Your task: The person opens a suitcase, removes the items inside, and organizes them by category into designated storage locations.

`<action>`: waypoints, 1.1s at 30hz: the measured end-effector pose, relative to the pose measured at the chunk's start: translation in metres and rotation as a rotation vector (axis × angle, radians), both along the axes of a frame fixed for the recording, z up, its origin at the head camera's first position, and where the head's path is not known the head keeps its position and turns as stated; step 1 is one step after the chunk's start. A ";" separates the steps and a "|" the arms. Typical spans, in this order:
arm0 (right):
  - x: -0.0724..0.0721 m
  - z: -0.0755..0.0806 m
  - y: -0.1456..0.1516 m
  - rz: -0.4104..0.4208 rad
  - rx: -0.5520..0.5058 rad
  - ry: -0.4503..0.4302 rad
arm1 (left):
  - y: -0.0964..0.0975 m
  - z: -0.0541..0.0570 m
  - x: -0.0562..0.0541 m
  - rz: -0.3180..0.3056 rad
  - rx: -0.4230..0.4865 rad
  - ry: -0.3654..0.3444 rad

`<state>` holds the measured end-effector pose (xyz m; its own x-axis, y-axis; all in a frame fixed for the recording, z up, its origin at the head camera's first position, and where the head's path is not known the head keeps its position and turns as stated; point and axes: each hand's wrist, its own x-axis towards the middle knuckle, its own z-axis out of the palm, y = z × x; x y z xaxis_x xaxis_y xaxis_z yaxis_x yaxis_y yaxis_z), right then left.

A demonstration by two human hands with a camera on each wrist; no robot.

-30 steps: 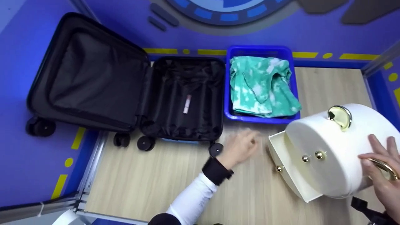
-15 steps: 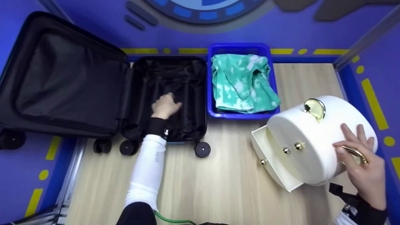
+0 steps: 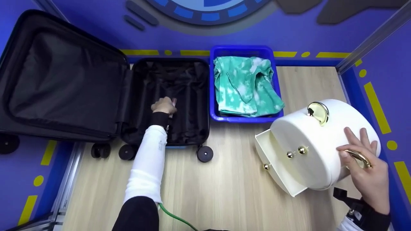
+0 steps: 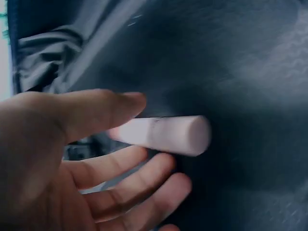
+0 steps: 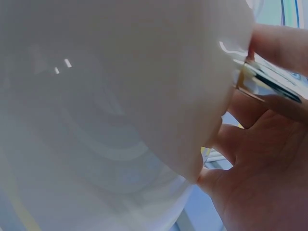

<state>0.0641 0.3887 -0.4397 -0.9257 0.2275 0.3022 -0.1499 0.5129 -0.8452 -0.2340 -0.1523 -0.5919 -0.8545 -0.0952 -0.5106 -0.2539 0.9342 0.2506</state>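
My left hand (image 3: 164,106) is down inside the suitcase's right half (image 3: 205,96), at a slim pinkish lipstick tube (image 4: 166,134) lying on the black lining. In the left wrist view the thumb lies along one side of the tube, with the loosely bent fingers on its other side. At the right, my right hand (image 3: 369,170) holds a rounded white drawer case (image 3: 340,128) by its gold handle (image 3: 361,157). Its other fingers spread over the case's smooth wall. An open drawer (image 3: 279,163) with a gold knob sticks out towards the lower left.
A blue basket (image 3: 247,119) with folded green-and-white tie-dye cloth (image 3: 240,86) stands right of the suitcase. The suitcase lid (image 3: 67,83) leans open at the left. Wheels (image 3: 205,154) project over the wooden table (image 3: 205,192), and a green cable (image 3: 176,218) runs from the left sleeve.
My left hand has swung left from beside the basket into the suitcase and lowered to the lipstick tube. The view has shifted right; the right hand stays on the case.
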 end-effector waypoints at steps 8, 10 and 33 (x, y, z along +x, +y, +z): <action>0.002 -0.003 0.001 0.021 -0.013 0.033 | 0.009 -0.015 -0.001 0.031 0.019 -0.005; 0.003 -0.004 0.002 0.026 -0.020 0.038 | 0.010 -0.006 0.003 0.032 0.030 0.011; 0.000 -0.002 0.001 0.014 -0.016 0.006 | 0.115 0.111 0.114 -0.119 0.503 0.633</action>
<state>0.0644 0.3896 -0.4421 -0.9270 0.2194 0.3042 -0.1621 0.4970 -0.8524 -0.1203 -0.0373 -0.4812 -0.9853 0.1265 0.1152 0.1708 0.6836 0.7096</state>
